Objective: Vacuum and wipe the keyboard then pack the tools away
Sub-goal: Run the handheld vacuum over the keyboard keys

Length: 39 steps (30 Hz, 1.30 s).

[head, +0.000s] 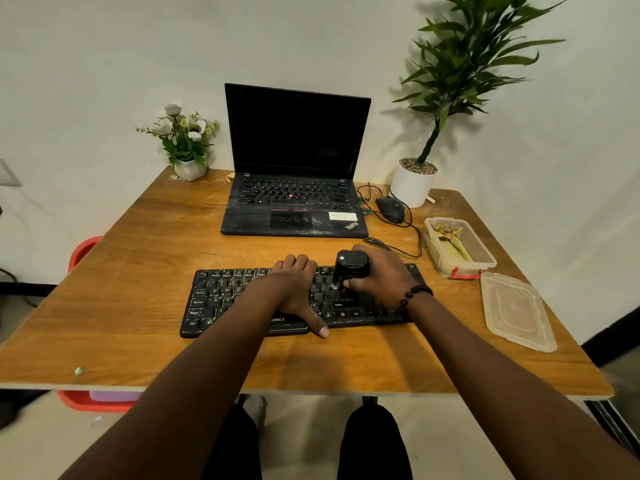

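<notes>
Wooden surface (pixel 138 271): black keyboard (pixel 221 296) lies mid-front, dusty, legends worn. Left hand (pixel 294 285) flat on keys, fingers straight, bracing. Right hand (pixel 381 278) grips small black vacuum (pixel 348 268), nozzle on keys. Risk: keyboard could slide if the brace lifts; hard nozzle pressure could pop a keycap.

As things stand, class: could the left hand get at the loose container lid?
Probably not easily: the left hand presses the keyboard, and the right hand holding the vacuum lies between it and the lid.
</notes>
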Each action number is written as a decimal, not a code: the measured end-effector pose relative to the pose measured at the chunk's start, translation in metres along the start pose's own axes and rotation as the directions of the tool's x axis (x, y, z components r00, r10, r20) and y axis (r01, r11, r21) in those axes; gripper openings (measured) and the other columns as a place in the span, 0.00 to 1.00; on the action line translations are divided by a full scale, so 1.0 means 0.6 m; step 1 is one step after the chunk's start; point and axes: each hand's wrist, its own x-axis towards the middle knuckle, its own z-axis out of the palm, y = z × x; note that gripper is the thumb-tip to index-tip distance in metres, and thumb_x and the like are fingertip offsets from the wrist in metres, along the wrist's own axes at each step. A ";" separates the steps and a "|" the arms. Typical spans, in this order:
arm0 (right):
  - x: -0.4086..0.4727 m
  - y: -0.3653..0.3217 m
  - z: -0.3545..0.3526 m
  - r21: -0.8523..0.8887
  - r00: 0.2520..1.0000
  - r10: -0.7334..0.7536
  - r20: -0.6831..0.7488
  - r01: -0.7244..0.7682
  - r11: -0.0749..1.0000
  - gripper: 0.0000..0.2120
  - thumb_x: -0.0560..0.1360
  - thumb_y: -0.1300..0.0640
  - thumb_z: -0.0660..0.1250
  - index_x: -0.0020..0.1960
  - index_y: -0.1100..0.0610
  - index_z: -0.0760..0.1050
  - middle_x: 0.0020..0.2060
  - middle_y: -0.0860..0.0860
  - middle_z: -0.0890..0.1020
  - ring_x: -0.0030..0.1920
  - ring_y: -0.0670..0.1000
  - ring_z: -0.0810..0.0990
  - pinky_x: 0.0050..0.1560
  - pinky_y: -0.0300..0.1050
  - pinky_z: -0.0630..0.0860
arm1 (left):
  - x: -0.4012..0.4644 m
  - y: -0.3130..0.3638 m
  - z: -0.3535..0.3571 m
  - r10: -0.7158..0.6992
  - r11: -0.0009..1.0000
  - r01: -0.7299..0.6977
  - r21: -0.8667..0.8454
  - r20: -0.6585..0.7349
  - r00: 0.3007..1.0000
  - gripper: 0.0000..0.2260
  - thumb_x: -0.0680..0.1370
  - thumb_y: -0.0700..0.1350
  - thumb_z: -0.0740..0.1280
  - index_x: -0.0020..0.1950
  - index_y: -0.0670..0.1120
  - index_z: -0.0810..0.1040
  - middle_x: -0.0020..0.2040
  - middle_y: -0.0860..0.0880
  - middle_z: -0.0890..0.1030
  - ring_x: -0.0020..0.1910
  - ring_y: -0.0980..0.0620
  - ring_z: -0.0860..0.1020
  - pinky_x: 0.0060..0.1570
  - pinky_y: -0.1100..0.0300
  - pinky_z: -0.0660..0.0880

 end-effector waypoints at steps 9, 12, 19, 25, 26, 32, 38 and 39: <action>0.010 -0.002 0.000 -0.064 0.999 -0.041 0.020 0.042 0.997 0.16 0.67 0.56 0.76 0.51 0.51 0.74 0.45 0.46 0.81 0.47 0.46 0.78 0.40 0.35 0.68 | 0.002 -0.001 0.000 0.001 1.000 -0.001 0.001 0.001 1.000 0.61 0.59 0.74 0.74 0.79 0.43 0.52 0.76 0.45 0.57 0.73 0.42 0.58 0.74 0.44 0.57; 0.014 -0.011 -0.003 -0.031 0.999 -0.044 0.002 0.044 0.999 0.18 0.67 0.55 0.76 0.54 0.52 0.75 0.45 0.45 0.81 0.45 0.44 0.77 0.39 0.34 0.68 | 0.001 0.002 0.000 -0.002 1.000 0.002 0.001 0.004 1.000 0.61 0.59 0.74 0.74 0.79 0.44 0.53 0.76 0.45 0.57 0.74 0.42 0.58 0.74 0.44 0.57; 0.013 -0.001 -0.010 -0.066 1.000 -0.014 -0.017 0.012 0.998 0.20 0.67 0.56 0.77 0.56 0.53 0.75 0.47 0.46 0.81 0.50 0.48 0.79 0.46 0.39 0.74 | 0.001 0.000 0.000 0.002 1.000 -0.002 -0.004 -0.002 1.000 0.61 0.59 0.74 0.74 0.79 0.43 0.53 0.76 0.45 0.58 0.73 0.42 0.58 0.74 0.43 0.58; 0.006 0.002 -0.001 -0.085 0.999 -0.008 -0.042 0.004 0.996 0.16 0.68 0.58 0.76 0.52 0.53 0.75 0.47 0.49 0.81 0.50 0.49 0.79 0.42 0.35 0.70 | 0.004 -0.002 0.000 -0.003 1.000 0.003 -0.001 0.006 1.000 0.61 0.58 0.74 0.74 0.79 0.44 0.53 0.76 0.45 0.57 0.74 0.42 0.57 0.74 0.43 0.58; 0.009 0.003 -0.003 -0.098 0.997 -0.004 -0.083 -0.005 0.995 0.17 0.67 0.58 0.76 0.53 0.54 0.75 0.48 0.50 0.81 0.51 0.49 0.79 0.45 0.36 0.71 | 0.004 -0.001 -0.001 -0.004 1.000 0.004 0.006 0.011 1.000 0.61 0.59 0.74 0.74 0.79 0.44 0.52 0.76 0.45 0.57 0.74 0.42 0.57 0.74 0.43 0.58; 0.016 0.004 0.001 -0.089 1.000 -0.005 -0.005 0.004 0.996 0.18 0.67 0.56 0.76 0.54 0.53 0.75 0.49 0.48 0.82 0.51 0.49 0.79 0.44 0.35 0.71 | 0.003 0.000 -0.002 -0.011 1.000 0.011 -0.009 0.016 1.000 0.61 0.59 0.74 0.74 0.80 0.44 0.51 0.77 0.46 0.56 0.75 0.42 0.57 0.74 0.43 0.57; 0.019 0.002 -0.011 0.013 0.999 0.039 -0.011 -0.038 0.999 0.22 0.67 0.54 0.77 0.59 0.52 0.74 0.49 0.46 0.81 0.49 0.46 0.78 0.43 0.34 0.72 | 0.004 0.002 -0.003 -0.018 1.000 0.018 0.010 0.020 1.000 0.62 0.58 0.74 0.74 0.80 0.44 0.51 0.77 0.44 0.56 0.75 0.42 0.57 0.74 0.43 0.57; 0.019 0.002 -0.005 -0.023 1.000 0.028 0.009 -0.028 0.999 0.22 0.67 0.54 0.76 0.58 0.52 0.74 0.50 0.46 0.81 0.50 0.46 0.78 0.43 0.33 0.71 | 0.004 0.002 -0.003 -0.017 1.000 0.016 0.007 0.018 1.000 0.62 0.58 0.74 0.74 0.80 0.44 0.52 0.77 0.45 0.56 0.75 0.42 0.57 0.74 0.43 0.57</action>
